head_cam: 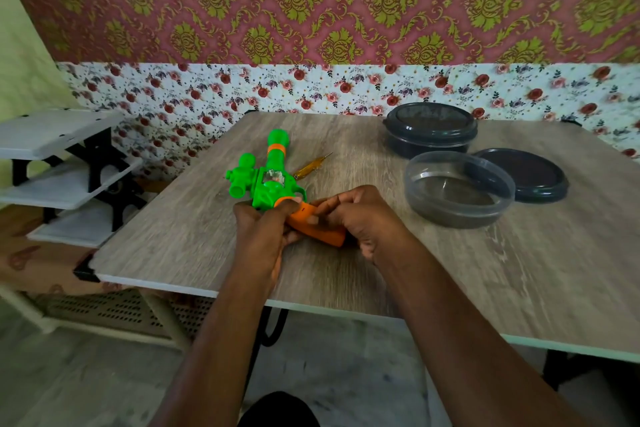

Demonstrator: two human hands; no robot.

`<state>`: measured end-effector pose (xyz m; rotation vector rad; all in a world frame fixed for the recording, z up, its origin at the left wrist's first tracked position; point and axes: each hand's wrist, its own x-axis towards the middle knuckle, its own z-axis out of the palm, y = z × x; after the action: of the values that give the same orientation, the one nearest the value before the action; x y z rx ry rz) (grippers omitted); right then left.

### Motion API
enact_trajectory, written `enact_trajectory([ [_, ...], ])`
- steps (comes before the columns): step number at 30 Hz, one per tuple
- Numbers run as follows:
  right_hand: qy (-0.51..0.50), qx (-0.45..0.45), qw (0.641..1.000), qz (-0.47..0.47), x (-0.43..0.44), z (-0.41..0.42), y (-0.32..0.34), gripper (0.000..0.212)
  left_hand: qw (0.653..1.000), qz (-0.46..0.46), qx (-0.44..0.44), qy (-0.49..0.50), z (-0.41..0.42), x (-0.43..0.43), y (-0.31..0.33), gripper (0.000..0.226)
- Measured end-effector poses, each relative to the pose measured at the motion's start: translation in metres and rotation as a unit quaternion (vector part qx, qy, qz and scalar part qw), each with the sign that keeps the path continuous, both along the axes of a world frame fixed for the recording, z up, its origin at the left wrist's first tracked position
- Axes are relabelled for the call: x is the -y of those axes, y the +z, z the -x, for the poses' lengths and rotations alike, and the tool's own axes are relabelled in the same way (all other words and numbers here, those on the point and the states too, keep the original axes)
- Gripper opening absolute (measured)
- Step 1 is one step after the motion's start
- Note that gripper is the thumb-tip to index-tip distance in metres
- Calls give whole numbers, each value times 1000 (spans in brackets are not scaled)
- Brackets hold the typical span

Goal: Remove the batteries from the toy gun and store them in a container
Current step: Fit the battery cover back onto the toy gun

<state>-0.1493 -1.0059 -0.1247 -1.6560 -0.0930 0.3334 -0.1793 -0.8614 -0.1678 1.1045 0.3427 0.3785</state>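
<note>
A green toy gun (266, 177) with an orange grip (313, 227) lies on the wooden table (450, 270), barrel pointing away from me. My left hand (263, 236) grips the gun where the green body meets the orange grip. My right hand (356, 218) has its fingers curled on the orange grip from the right. No battery is visible. An open clear container (459, 194) stands to the right of my hands, with its dark lid (530, 175) lying beside it.
A yellow-handled screwdriver (311, 166) lies just behind the gun. A second, closed dark container (429, 130) stands at the back right. A white shelf unit (65, 170) stands left of the table, and a patterned wall runs behind.
</note>
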Motion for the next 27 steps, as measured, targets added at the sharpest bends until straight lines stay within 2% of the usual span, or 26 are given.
enact_trajectory([
  [3, 17, 7, 1000, -9, 3, 2, 1, 25, 1000, -2, -4, 7, -1, 0, -1, 61],
  [7, -9, 3, 1000, -3, 1, 0, 3, 28, 1000, 3, 4, 1, 0, 1, 1, 71],
  [13, -52, 1, 998, 18, -9, 0, 3, 27, 1000, -3, -1, -5, -1, -1, 0, 54],
  [27, 43, 30, 998, -41, 10, 1, -5, 16, 1000, -6, 0, -1, -2, -2, -3, 56],
])
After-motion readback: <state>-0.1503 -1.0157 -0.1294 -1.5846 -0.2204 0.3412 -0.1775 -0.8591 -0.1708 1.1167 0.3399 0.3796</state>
